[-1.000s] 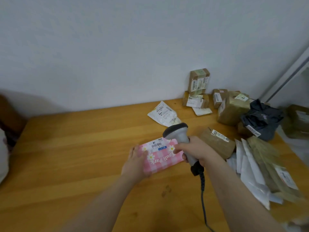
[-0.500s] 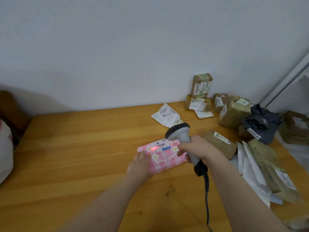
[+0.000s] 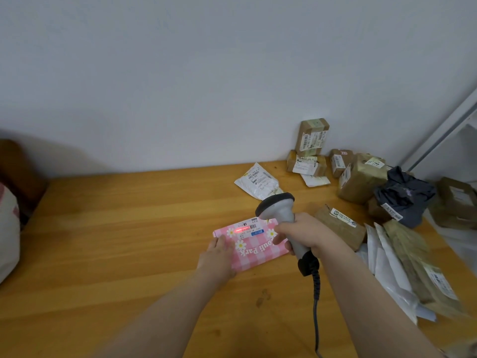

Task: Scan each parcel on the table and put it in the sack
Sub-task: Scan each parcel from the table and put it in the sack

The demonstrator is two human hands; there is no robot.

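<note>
One pale cloth bag (image 3: 7,228) shows at the far left edge, just off the end of the wooden table (image 3: 116,241). Only a part of it is in view, so it is probably the sack, but I cannot be sure.

Going right, the left hand (image 3: 216,259) lies on the near left end of the pink parcel (image 3: 258,250). Its fingers are laid flat on the top and press it to the table; they do not seem to curl round it. The parcel lies flat, with its long side running left to right and a little turned. On its far edge is a white label (image 3: 249,229), and a red line of light falls across the label.

Next, the right hand (image 3: 304,233) is clenched round the handle of the grey scanner (image 3: 277,206). The head of the scanner hangs just above the far right corner of the parcel and points down at the label. A dark cable (image 3: 315,306) runs from the handle toward the person.

At the far right stands a heap of parcels (image 3: 361,182) (brown boxes, a grey bag, white envelopes), not yet scanned as I judge.

For the coming move, the bag is well apart to the left of the parcel. The left hand is on that side and already touches the parcel, so it is the nearer one to carry it over.
</note>
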